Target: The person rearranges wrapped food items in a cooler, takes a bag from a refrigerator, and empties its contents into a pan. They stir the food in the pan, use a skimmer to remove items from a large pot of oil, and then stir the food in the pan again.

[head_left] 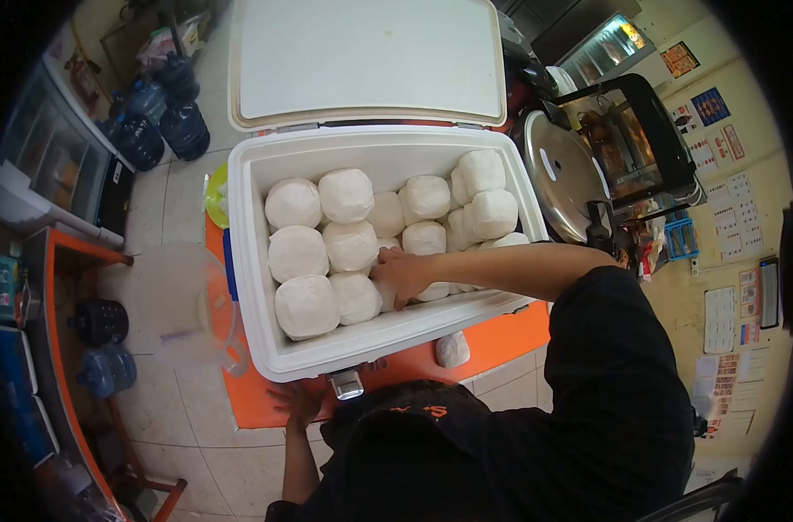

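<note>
A white cooler [249, 261] stands open on an orange table [501, 335], its lid [366, 56] tipped back. It is packed with several round white wrapped bundles [296, 252]. My right hand [401, 274] reaches in from the right. Its fingers curl down over a white bundle [433, 292] in the front row, near the middle. My left hand [296, 404] lies flat with fingers spread on the table's near edge, just left of the cooler's latch [347, 383]. One more white bundle [453, 349] sits on the table outside the cooler's front wall.
A clear plastic pitcher [196, 304] stands left of the cooler, with a green plate [216, 196] behind it. A large metal pot lid [562, 174] and a glass-fronted display case [631, 130] are on the right. Blue water jugs [183, 126] stand on the tiled floor at the far left.
</note>
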A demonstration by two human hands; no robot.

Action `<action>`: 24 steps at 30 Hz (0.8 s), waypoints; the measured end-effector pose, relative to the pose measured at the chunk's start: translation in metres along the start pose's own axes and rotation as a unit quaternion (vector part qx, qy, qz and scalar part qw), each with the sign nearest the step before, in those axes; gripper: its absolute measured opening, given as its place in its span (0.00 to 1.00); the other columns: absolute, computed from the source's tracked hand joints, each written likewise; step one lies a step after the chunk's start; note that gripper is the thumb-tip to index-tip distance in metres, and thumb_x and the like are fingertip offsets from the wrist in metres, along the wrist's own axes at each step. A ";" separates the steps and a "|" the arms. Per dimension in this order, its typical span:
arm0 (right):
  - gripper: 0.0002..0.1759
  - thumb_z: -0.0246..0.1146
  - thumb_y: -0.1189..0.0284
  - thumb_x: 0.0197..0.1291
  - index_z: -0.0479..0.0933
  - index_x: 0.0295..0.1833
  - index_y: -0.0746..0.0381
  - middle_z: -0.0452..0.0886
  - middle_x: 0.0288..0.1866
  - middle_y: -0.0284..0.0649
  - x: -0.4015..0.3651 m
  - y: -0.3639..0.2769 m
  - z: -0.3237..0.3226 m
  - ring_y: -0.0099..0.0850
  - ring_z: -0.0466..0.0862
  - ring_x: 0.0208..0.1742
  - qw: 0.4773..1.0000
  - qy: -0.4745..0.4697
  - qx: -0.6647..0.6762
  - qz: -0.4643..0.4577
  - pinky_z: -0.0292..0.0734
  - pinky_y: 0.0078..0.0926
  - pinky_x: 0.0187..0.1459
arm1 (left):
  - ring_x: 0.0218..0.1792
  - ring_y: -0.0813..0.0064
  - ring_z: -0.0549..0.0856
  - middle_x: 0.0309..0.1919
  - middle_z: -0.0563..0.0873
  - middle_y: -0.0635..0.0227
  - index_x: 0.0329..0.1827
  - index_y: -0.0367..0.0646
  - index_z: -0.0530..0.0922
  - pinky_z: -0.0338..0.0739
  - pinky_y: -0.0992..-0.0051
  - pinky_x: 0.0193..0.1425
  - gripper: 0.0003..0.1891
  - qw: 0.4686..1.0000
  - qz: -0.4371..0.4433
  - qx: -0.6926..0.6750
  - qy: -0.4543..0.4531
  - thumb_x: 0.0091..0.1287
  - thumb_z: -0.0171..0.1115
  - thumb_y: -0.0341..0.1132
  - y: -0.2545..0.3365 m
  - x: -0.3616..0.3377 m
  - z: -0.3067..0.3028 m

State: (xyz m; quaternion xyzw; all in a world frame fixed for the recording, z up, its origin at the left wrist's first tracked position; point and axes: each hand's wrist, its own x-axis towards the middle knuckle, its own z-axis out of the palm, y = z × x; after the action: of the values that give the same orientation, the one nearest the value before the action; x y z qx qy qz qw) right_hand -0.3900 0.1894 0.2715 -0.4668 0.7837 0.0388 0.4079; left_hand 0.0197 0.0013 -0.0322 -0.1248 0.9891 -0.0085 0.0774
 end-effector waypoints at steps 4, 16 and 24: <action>0.48 0.82 0.61 0.35 0.71 0.65 0.64 0.72 0.62 0.51 -0.003 0.007 0.007 0.52 0.71 0.65 0.998 0.043 -0.010 -0.034 0.71 0.45 0.64 | 0.61 -0.02 0.60 0.68 0.55 0.08 0.78 0.20 0.47 0.63 0.11 0.40 0.49 0.990 -0.057 -0.080 -0.099 0.72 0.50 0.58 0.007 0.012 -0.074; 0.42 0.74 0.70 0.47 0.65 0.69 0.59 0.82 0.53 0.56 -0.062 -0.013 -0.053 0.54 0.83 0.55 0.985 0.045 0.158 0.052 0.77 0.47 0.55 | 0.72 0.15 0.22 0.76 0.15 0.33 0.80 0.39 0.19 0.41 0.14 0.65 0.71 0.900 -0.196 -0.233 -0.311 0.58 0.55 0.80 0.007 0.032 -0.098; 0.31 0.68 0.68 0.60 0.70 0.69 0.61 0.79 0.57 0.52 -0.095 0.014 -0.037 0.51 0.80 0.60 0.995 -0.020 -0.032 0.094 0.78 0.47 0.58 | 0.66 0.00 0.48 0.74 0.38 0.15 0.80 0.22 0.39 0.70 0.16 0.43 0.52 0.959 -0.076 -0.068 -0.264 0.70 0.49 0.57 0.006 0.027 -0.084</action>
State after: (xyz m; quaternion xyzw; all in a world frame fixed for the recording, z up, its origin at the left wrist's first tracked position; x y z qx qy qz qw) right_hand -0.4011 0.2475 0.3561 -0.4030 0.8143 0.1111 0.4027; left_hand -0.0204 -0.0001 0.0466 -0.2026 0.9192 0.0861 0.3265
